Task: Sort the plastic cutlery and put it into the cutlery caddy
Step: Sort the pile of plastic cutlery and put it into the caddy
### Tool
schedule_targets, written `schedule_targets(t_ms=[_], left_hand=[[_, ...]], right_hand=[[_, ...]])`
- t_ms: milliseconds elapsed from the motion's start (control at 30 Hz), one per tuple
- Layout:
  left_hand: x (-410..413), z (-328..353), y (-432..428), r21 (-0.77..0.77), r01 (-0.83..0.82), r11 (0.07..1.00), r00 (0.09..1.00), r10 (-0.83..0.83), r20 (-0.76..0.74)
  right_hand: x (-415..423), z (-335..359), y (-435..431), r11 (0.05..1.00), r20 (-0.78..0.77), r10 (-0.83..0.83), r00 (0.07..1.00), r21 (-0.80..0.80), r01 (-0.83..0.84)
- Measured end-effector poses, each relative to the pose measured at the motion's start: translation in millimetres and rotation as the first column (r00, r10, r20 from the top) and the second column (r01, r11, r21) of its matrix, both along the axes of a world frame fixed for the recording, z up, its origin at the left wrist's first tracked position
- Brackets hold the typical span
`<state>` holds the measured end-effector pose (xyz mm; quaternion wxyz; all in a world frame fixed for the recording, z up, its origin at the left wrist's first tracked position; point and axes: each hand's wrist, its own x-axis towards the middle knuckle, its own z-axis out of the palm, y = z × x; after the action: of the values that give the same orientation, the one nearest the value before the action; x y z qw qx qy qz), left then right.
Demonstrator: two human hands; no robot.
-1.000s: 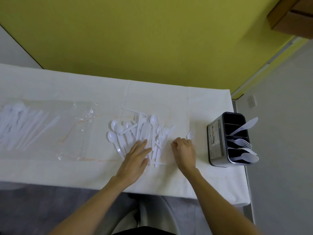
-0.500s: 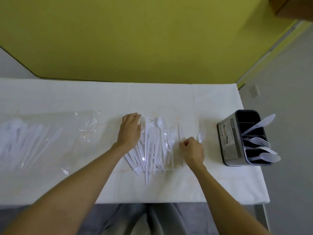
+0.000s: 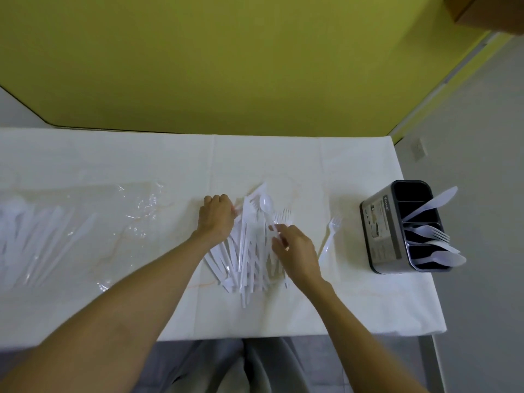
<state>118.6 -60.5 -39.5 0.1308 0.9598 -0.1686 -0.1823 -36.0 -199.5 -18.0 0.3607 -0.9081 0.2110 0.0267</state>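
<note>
A heap of white plastic cutlery (image 3: 249, 251) lies in the middle of the white table, with knives, forks and a spoon mixed together. My left hand (image 3: 215, 218) is curled over the heap's upper left edge, its fingers closed against the pieces. My right hand (image 3: 296, 251) rests on the heap's right side, fingertips apart and touching the forks. A single fork (image 3: 330, 236) lies alone on the cloth between the heap and the cutlery caddy (image 3: 378, 231). The grey caddy stands at the right and holds a knife, two forks and a spoon in separate compartments.
A clear plastic bag (image 3: 56, 222) with more white cutlery lies flat on the left of the table. The table's right edge (image 3: 419, 251) runs just behind the caddy, with grey floor beyond. A yellow wall stands behind the table.
My right hand let go of the single fork, which now lies on the cloth, and moved left onto the heap. My left hand stayed at the heap's upper left edge.
</note>
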Motion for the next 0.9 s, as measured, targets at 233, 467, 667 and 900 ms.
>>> schedule_targets(t_ms=[233,467,667,900], left_hand=[[-10.8,15.5,18.1,-0.448,-0.356,0.82,0.931,0.354,-0.092],[-78.9,18.3,25.0,-0.366,-0.444,0.818,0.886,0.338,-0.318],[-98.0,19.6,21.4,-0.332,-0.429,0.84,0.894,0.342,-0.29],[-86.6,19.2,29.4,-0.306,-0.553,0.775,0.803,0.397,-0.444]], right_hand=[[-3.5,-7.3,-0.9,0.998,-0.046,0.027,0.999,-0.061,-0.029],[6.7,0.8,-3.9,0.986,-0.039,-0.166,0.985,-0.024,0.165],[15.1,4.4,21.1,0.979,-0.192,-0.166,0.967,0.089,0.185],[11.0,5.5,3.5,0.958,-0.287,-0.243,0.927,0.078,0.275]])
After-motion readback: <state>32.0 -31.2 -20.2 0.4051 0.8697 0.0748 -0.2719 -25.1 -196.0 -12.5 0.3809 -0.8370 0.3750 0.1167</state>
